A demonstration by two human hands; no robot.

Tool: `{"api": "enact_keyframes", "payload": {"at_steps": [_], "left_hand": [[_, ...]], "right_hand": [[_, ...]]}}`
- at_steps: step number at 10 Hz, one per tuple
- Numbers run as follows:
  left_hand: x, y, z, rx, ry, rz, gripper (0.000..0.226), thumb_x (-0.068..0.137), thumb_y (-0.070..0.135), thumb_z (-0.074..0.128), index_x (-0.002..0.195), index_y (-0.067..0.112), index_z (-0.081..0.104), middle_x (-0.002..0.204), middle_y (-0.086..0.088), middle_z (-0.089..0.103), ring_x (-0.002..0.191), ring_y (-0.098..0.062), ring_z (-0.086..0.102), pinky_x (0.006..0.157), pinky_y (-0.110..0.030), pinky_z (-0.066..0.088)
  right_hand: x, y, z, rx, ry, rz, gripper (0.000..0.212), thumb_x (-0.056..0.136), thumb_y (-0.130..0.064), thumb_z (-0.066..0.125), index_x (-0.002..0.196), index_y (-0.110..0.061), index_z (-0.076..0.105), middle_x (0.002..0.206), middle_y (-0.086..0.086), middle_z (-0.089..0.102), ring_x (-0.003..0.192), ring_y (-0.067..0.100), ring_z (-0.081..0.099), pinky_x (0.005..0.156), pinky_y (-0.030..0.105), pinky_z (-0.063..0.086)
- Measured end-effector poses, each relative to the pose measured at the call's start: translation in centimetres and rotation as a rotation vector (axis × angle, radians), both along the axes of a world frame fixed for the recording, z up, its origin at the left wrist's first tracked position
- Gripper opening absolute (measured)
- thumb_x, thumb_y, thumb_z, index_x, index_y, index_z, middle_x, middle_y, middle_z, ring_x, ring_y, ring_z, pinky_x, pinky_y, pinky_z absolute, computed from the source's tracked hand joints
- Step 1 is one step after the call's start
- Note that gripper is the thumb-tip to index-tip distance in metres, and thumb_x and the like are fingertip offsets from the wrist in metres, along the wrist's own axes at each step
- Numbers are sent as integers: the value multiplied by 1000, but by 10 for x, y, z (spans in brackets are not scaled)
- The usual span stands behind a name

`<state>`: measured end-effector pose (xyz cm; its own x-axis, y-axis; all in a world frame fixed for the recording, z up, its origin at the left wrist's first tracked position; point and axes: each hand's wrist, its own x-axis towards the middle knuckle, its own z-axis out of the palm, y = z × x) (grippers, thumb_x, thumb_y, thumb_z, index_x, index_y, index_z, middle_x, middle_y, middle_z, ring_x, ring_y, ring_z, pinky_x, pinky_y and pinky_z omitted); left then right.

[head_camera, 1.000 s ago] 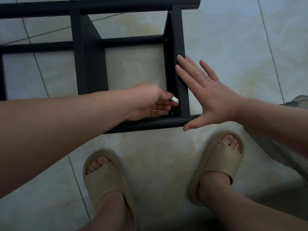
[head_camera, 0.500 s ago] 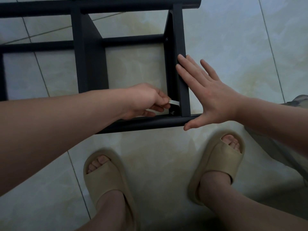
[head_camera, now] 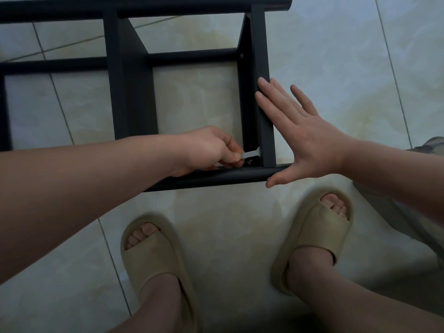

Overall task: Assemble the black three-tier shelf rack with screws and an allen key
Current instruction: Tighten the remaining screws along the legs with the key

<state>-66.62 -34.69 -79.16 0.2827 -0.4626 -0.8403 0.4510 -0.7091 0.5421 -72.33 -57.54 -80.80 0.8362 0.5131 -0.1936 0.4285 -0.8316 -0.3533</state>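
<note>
The black shelf rack (head_camera: 134, 92) lies on its side on the tiled floor. My left hand (head_camera: 206, 150) pinches a small silver tool (head_camera: 251, 154) against the inner face of the rack's end panel (head_camera: 263, 97), just above a screw (head_camera: 249, 161) in the near corner. My right hand (head_camera: 305, 138) lies flat with straight fingers against the outer face of that end panel, thumb along the near black tube (head_camera: 216, 176).
My two feet in beige slides (head_camera: 153, 255) (head_camera: 317, 234) stand on the pale floor tiles just below the rack. A grey object (head_camera: 432, 145) shows at the right edge. More black rack bars (head_camera: 60, 66) run off to the left.
My left hand has drawn back slightly to the left, so more of the silver tool shows and it now reaches the end panel. My right hand has held still.
</note>
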Motion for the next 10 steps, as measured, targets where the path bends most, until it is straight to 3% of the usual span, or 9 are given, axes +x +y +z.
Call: {"api": "enact_keyframes", "payload": {"at_steps": [1,3,5,6,7,8,9,10], "left_hand": [[-1,0,0,12,-35,-52,9,95,11,64,90,15,71,89,-1,71,80,-14,62,78,-29,49],[-4,-1,-2,55,-100,-98,12,93,16,67,83,22,70,80,4,68,74,-10,60,67,-23,42],[-2,15,6,178,-334,-196,19,96,18,60,81,29,62,85,11,60,81,-9,56,66,-22,41],[-4,39,21,176,-601,-154,11,99,23,54,94,30,60,88,17,53,80,-3,51,62,-21,35],[-8,65,34,160,-903,-56,7,98,21,53,97,23,60,99,9,50,101,-18,47,83,-32,39],[-7,91,43,241,-1043,80,8,97,19,54,101,19,62,126,-2,50,121,-25,41,98,-34,34],[-4,112,50,278,-989,193,7,99,19,52,100,22,59,131,0,46,125,-21,40,97,-29,29],[1,124,52,269,-858,283,8,102,19,48,103,22,55,111,4,46,103,-16,49,86,-25,35]], "right_hand": [[0,0,0,-1,5,1,138,69,-95,48,162,-3,3,170,15,-3,158,27,-6,124,60,4],[0,0,1,-4,8,10,138,69,-96,46,162,-5,2,170,14,-4,157,27,-7,124,61,4],[-1,6,22,-67,83,-7,135,69,-97,41,163,-9,1,170,11,-11,157,25,-14,125,58,-3],[-8,24,40,-45,38,0,114,81,-87,41,162,-10,18,170,14,0,157,29,-5,125,59,1],[-16,56,53,-9,-4,71,86,92,-66,51,156,-11,36,167,12,24,156,32,15,124,56,14],[-18,90,59,8,48,151,73,95,-52,62,154,-14,42,156,8,45,146,29,39,117,48,33],[-14,118,56,-62,127,188,67,100,-52,53,156,-23,33,148,0,51,133,25,49,106,37,39],[-6,134,51,-150,149,203,58,102,-52,47,153,-28,34,134,-3,58,119,23,57,94,34,43]]}}
